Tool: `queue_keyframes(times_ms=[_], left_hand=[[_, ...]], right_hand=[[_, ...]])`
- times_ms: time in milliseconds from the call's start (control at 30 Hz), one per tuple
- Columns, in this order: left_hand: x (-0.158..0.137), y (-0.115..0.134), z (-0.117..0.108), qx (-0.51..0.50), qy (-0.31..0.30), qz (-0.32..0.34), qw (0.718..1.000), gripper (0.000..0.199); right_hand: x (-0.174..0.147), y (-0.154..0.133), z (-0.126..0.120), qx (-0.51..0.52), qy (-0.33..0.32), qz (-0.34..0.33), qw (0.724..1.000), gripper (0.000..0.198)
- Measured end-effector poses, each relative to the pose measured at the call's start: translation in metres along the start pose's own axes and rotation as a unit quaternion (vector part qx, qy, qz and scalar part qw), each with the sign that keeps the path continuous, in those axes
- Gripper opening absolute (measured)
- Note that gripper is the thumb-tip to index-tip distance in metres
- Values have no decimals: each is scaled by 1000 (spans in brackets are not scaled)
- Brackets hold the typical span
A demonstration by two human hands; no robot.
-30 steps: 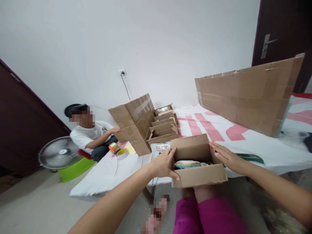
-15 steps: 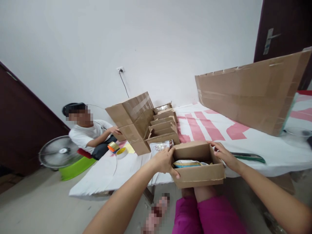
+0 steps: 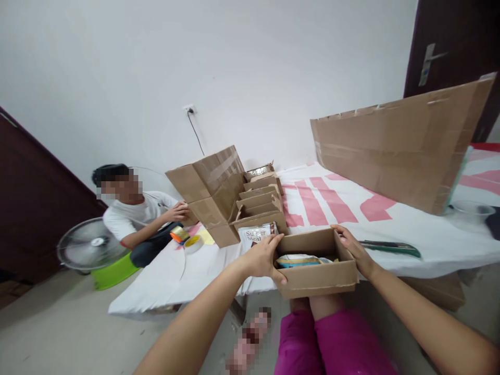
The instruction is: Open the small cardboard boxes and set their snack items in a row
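Observation:
An open-topped cardboard box (image 3: 318, 284) sits at the near edge of the cloth-covered table, partly over my knees. My left hand (image 3: 263, 260) grips its left end, thumb on the near side and fingers toward the far side. At the opposite end, my right hand (image 3: 353, 252) holds the right wall, fingers at the far corner. Inside the box lies a blue, white and gold packet (image 3: 302, 261), partly hidden by the near wall. A white pouch (image 3: 255, 233) with "Super Meal" printing stands just beyond my left hand. To the right of my right hand lies a green utility knife (image 3: 398, 249).
Several open cardboard boxes (image 3: 260, 208) stand in a row beside a tall carton (image 3: 207, 187). A large cardboard panel (image 3: 394, 151) rises at the right. Tape rolls (image 3: 193, 244) lie left on the white cloth (image 3: 156, 291). A co-worker (image 3: 136, 208) sits beyond, near a fan (image 3: 91, 242).
The view has shifted slightly. Both my hands keep their hold on the box. The co-worker's head and arm have moved a little.

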State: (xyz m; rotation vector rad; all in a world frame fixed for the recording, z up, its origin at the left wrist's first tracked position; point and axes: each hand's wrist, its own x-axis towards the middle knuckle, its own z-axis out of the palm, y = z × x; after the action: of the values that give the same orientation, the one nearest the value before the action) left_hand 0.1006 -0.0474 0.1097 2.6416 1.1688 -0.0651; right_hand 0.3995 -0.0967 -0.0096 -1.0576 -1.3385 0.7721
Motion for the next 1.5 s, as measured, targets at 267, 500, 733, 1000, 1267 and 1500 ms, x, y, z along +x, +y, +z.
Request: queue_keyframes(times_ms=[267,500,733,1000,1267,1500], left_hand=[[1,-4,2,-14,3,17,1000,133],[2,0,0,-1,-1,12,1000,134],[-9,9,3,-1,17,18,1000,135],[-22,11,8,24,62,44,997,76],[-50,-6,-5,39,52,7,998,61],[-84,-40,-23,83,30,-44,995,66]], right_hand=[[18,-23,-13,-173,49,-38,983,46],[30,-97,13,-395,-162,-62,902,30],[37,-109,48,-480,-363,-1,799,21],[22,-117,53,-507,-315,-23,802,16],[13,-143,26,-378,-145,-103,908,17],[16,-133,-17,-177,28,-81,980,27]])
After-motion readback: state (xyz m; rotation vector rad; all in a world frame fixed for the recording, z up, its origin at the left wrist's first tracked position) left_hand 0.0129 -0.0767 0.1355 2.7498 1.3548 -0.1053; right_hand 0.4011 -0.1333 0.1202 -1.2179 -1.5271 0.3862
